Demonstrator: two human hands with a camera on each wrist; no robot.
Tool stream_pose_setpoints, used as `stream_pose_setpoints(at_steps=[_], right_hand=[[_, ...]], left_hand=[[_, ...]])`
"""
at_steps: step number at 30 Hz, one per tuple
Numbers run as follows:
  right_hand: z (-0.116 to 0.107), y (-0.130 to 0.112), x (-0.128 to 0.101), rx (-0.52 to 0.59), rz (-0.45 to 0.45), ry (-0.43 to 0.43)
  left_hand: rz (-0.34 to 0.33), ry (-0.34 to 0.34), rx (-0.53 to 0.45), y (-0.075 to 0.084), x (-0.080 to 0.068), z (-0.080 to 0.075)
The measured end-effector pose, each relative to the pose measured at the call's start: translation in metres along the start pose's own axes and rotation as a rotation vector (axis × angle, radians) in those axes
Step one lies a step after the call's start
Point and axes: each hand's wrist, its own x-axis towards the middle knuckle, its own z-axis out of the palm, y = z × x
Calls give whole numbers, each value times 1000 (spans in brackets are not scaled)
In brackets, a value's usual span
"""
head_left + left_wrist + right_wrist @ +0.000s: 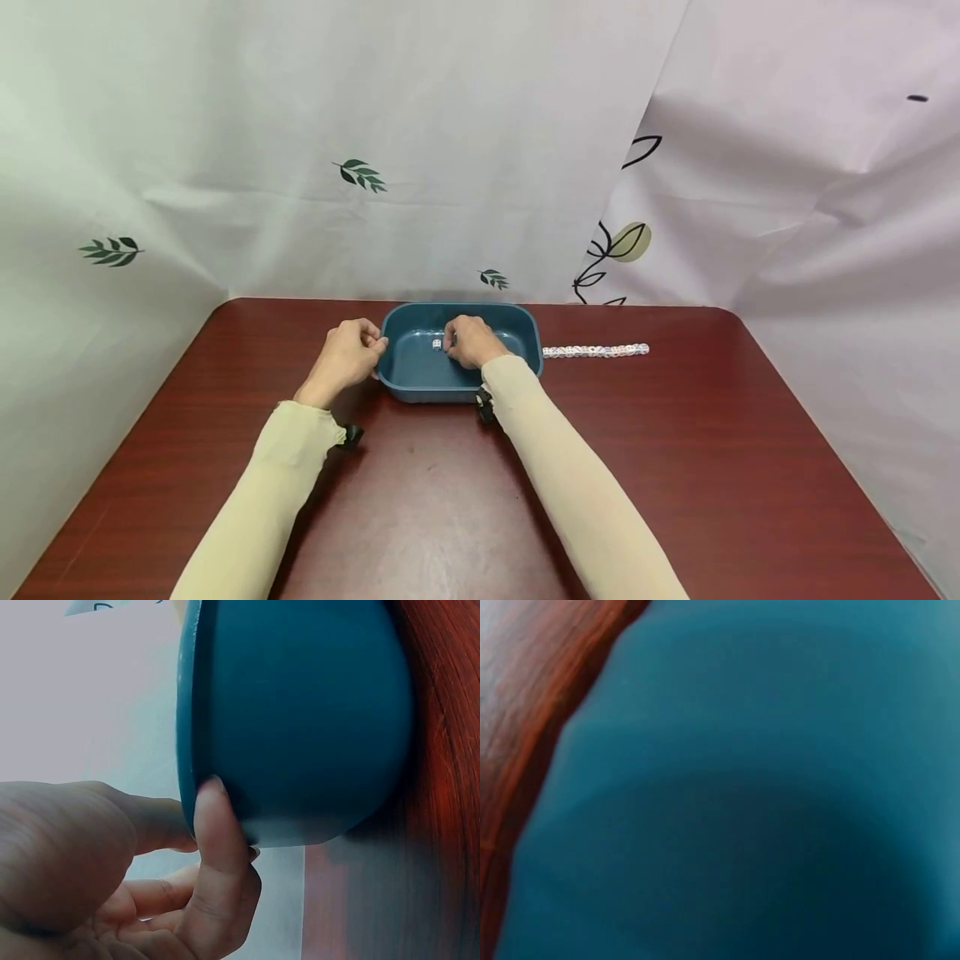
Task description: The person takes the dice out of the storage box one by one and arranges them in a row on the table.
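Note:
A blue rectangular plastic basin (420, 390) stands near the table's far edge. My left hand (349, 354) pinches its left rim; in the left wrist view, the fingers (217, 832) press the outer wall just under the lip. Inside the basin, my right hand (472, 340) reaches down with bent fingers. A white die (437, 344) lies on the basin floor, just left of those fingertips. Whether the right hand holds anything is hidden. The right wrist view is filled by the blurred basin wall (727, 697), and no hand shows there.
A straight row of several white dice (596, 351) runs rightward from the basin's right side. The reddish-brown wooden table (420, 500) lies beneath. White cloth (465, 167) with leaf prints hangs behind the table and at both sides.

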Motion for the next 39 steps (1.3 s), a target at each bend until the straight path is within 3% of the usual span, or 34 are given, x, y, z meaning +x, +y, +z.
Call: stream_pose_setpoints(at_steps=[8,17,31,39], right_hand=[[-4,9,-2,48,51,21],[-1,11,5,-15,-65,-54],[7,2,12,-59,-70,-57],[-4,1,5,-67,-111,-36]], left_hand=[[6,-18,-10,3,4,4],[-9,-21,-7,5,3,5],[-9,-19,3,-2,-2,2],[-8,-11,-8,0,0,1]])
